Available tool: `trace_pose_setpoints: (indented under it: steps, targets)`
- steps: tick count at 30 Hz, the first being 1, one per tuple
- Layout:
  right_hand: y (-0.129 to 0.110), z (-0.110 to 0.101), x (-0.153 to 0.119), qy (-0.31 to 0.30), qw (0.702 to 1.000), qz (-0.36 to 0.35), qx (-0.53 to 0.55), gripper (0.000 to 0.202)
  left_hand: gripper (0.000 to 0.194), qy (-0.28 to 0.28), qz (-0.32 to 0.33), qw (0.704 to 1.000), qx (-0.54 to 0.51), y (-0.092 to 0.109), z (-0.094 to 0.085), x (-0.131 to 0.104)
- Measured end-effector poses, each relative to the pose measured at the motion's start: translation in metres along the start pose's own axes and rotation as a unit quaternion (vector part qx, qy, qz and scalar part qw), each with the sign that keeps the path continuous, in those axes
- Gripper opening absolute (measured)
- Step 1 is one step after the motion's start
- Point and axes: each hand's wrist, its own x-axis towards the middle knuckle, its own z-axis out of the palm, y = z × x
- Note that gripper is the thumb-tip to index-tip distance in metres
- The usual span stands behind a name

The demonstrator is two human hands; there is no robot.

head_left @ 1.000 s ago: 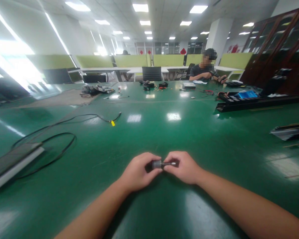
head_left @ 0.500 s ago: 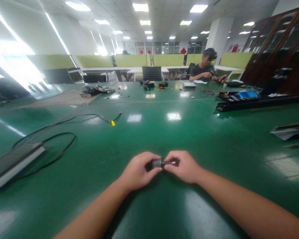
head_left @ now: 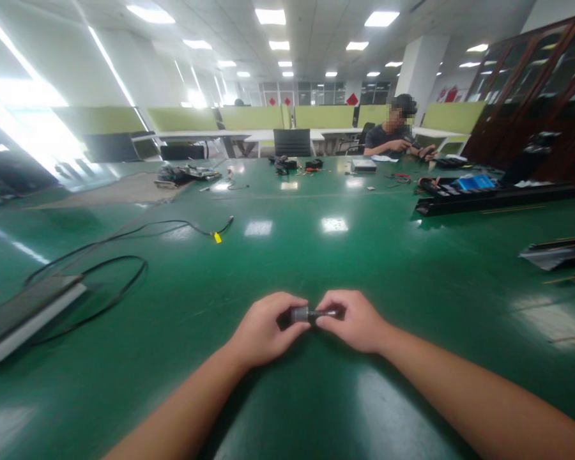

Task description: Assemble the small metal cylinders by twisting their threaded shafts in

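Note:
Low in the middle of the head view, a small dark cylindrical piece (head_left: 299, 314) with a grey band lies sideways between my hands, just over the green table (head_left: 287, 262). My left hand (head_left: 271, 326) is closed round its thicker left end, thumb below and fingers above. From its right side a thin dark shaft (head_left: 324, 314) runs into my right hand (head_left: 353, 319), whose thumb and fingers are closed round it. The fingertips of the two hands are a small gap apart. Both far ends of the piece are hidden by my fingers.
At the left lies a flat grey device (head_left: 33, 313) with a looping black cable (head_left: 138, 271). Another cable end bears a yellow tag (head_left: 217, 237). Black rails (head_left: 460, 203) lie at the right. Across the table sits a person (head_left: 388, 137) near electronic parts and a metal box (head_left: 363, 165).
The cylindrical piece and my left fingertips have shifted very slightly left. My right hand has hardly moved. Across the table, the person's hands have changed position a little.

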Motion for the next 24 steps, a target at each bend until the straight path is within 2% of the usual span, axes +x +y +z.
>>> trace_pose_setpoints:
  steps: [24]
  targets:
    - [0.0040,0.0018,-0.0012,0.021,1.000,0.016,-0.014,0.005,0.026,0.016,0.006,1.000,0.009,-0.0026,0.0005,0.0003]
